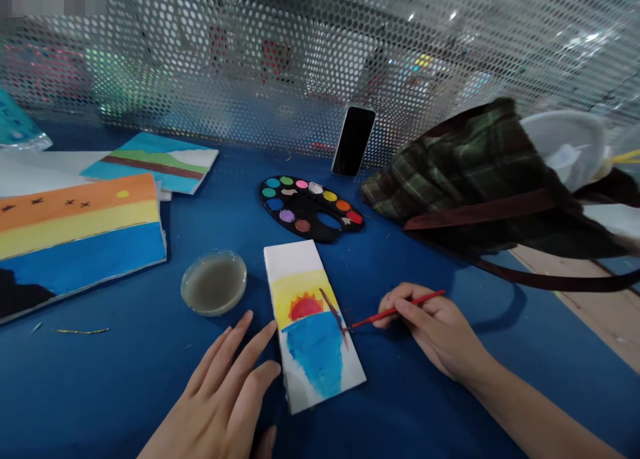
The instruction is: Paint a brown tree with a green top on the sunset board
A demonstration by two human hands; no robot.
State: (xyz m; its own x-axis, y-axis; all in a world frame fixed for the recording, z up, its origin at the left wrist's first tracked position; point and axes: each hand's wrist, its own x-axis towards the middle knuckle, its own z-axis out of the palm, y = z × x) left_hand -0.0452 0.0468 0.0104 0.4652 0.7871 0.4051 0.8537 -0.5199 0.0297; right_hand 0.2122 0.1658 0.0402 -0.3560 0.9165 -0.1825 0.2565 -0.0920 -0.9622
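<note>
A small white canvas (311, 326) lies on the blue table, painted with a yellow band, a red sun and a blue patch. My right hand (434, 327) pinches a red paintbrush (395, 310), whose tip touches the canvas's right edge beside a dark stroke. Flat on the table, fingers spread, my left hand (225, 392) rests against the canvas's left edge. A black oval paint palette (311, 207) with several coloured pans sits behind the canvas. A clear dish of murky water (214, 282) stands left of the canvas.
A black phone (353, 141) leans on the perforated metal screen (320, 59) at the back. A dark plaid bag (495, 179) with brown straps fills the right side. Two finished paintings (75, 236), (155, 160) lie at the left.
</note>
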